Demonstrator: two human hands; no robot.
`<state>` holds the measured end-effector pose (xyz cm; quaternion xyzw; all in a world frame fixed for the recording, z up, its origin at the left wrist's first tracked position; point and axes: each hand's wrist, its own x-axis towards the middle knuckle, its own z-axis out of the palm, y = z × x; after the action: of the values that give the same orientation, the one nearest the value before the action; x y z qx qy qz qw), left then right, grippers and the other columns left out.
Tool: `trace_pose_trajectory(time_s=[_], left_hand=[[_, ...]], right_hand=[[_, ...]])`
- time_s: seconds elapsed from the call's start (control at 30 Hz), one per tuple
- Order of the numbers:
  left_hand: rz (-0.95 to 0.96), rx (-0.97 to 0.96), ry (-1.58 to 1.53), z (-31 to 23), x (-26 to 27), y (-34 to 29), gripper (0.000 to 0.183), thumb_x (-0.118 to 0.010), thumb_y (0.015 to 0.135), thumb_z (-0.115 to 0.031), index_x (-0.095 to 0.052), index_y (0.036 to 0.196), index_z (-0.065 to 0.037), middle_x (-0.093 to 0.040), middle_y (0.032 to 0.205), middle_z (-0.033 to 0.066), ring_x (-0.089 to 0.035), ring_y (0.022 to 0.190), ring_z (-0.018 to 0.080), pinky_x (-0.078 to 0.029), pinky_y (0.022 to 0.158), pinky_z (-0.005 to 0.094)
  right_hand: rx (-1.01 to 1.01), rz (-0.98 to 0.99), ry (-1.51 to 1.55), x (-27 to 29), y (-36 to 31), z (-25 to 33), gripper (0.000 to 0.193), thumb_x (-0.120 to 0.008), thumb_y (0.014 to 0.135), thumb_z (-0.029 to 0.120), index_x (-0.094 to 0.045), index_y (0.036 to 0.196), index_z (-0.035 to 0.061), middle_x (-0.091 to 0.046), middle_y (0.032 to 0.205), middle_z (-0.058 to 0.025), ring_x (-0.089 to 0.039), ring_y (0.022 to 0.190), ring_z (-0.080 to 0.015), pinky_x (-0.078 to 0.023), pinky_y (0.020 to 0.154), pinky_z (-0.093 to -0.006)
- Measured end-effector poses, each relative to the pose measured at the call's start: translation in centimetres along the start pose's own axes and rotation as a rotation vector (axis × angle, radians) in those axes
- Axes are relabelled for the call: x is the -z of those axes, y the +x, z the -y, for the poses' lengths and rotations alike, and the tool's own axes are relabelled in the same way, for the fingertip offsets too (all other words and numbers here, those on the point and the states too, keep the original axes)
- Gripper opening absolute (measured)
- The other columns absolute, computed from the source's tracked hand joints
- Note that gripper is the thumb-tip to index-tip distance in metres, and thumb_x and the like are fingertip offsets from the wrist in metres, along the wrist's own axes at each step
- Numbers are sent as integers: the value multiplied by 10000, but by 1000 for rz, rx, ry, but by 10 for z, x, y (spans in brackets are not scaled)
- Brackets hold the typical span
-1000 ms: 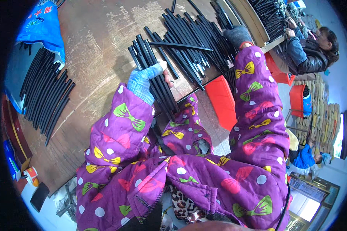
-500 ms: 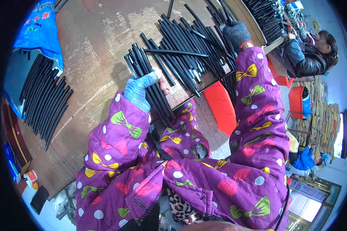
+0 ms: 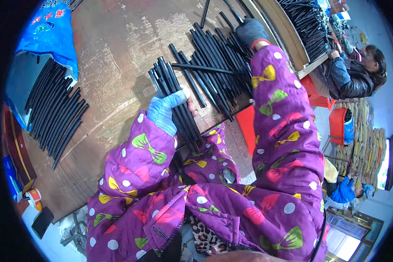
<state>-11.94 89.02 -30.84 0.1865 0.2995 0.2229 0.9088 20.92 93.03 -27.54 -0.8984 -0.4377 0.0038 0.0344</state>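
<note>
Two hands in gloves work over a worn brown tabletop (image 3: 118, 56), both coming out of purple sleeves (image 3: 288, 131) printed with dots and coloured bows. The left hand (image 3: 168, 111), in a light blue glove, is closed around a bundle of black tubes (image 3: 174, 102); the fingers wrap the bundle from the left side and the thumb lies across the front of it. The bundle stands a little tilted, its upper ends fanned out above the glove and its lower ends reaching down to the near edge of the tabletop. The right hand (image 3: 250, 31), in a dark grey glove with a red cuff, lies farther away on a loose pile of black tubes (image 3: 214, 65) that are spread on the tabletop just right of the bundle. I cannot tell if this hand is spread or closed, because only the back of the glove shows. One single tube (image 3: 201, 68) lies across the others in the pile, almost level.

At the left, well apart from both hands, a second row of black tubes (image 3: 56, 109) lies side by side, partly on a blue bag (image 3: 52, 30). More black tubes fill a wooden tray (image 3: 308, 22) at the upper right. Beside it another person in a dark jacket (image 3: 351, 76) sits at the tabletop's end
</note>
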Motion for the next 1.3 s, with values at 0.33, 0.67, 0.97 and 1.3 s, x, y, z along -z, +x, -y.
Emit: trace_pose_trajectory(time_s=[0.33,0.67,0.97,1.3], left_hand=[[-33,0,47,4,9,2,192,-634,715,-113,-543,850,-11,-541,687,84,-566,596,213,-497,559,366],[-39,-42,59,8,9,13,178,-618,719,-131,-534,846,-37,-534,704,75,-548,605,224,-484,547,393],[-115,-60,81,8,2,16,171,-631,715,-138,-571,827,-24,-562,632,97,-577,514,243,-496,457,362],[-111,-23,123,4,-3,16,175,-629,702,-112,-567,839,-23,-560,659,88,-574,527,227,-507,469,352]], right_hand=[[-31,107,-109,9,-105,-7,267,-551,698,210,-573,922,66,-584,916,-214,-560,886,-355,-440,778,-419],[31,64,8,-8,-142,17,228,-542,708,204,-540,875,48,-591,842,-208,-570,819,-367,-447,716,-452],[186,160,166,11,-151,16,218,-528,715,183,-555,883,47,-585,828,-205,-568,805,-361,-447,706,-428],[-175,12,-165,-4,-133,-67,237,-530,727,185,-554,942,88,-575,941,-184,-549,907,-341,-432,783,-434]])
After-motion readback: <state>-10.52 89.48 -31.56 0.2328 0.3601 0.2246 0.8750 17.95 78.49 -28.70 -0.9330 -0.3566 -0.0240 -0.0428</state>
